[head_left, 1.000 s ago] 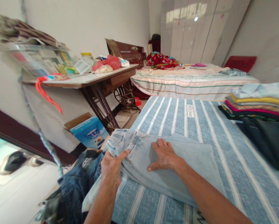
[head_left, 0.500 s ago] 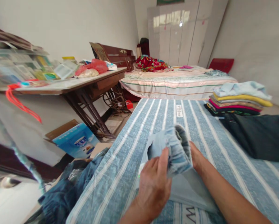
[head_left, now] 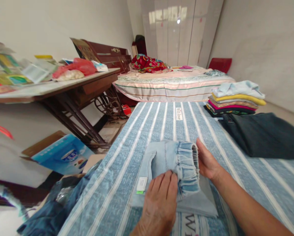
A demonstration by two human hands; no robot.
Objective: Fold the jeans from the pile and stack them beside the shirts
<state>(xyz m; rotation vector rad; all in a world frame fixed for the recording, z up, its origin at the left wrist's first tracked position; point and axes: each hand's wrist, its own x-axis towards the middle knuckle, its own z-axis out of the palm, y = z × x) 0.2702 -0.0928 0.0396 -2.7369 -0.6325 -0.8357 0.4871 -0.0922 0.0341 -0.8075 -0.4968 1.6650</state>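
Light blue denim jeans [head_left: 165, 157] with an elastic, gathered waistband [head_left: 188, 167] lie folded in front of me on the striped bedspread [head_left: 127, 157]. A white and green tag [head_left: 141, 185] shows near their pocket. My left hand [head_left: 161, 200] rests flat on the denim beside the waistband, fingers stretched out, palm down. At the waistband's open end is my right hand [head_left: 207, 161], its fingers stretched out and touching the edge. Part of its fingers is hidden by the waistband.
To the right are a stack of folded clothes [head_left: 236, 100] and dark folded trousers [head_left: 262, 134]. At left stand a cluttered sewing table [head_left: 88, 83] and a blue carton [head_left: 63, 154]. Dark clothing [head_left: 56, 206] lies by the bed's left edge. Another bed [head_left: 176, 85] is beyond.
The jeans' raised waistband has come down flat. My left hand has let go of the waistband and now lies flat on the denim. The view has shifted right.
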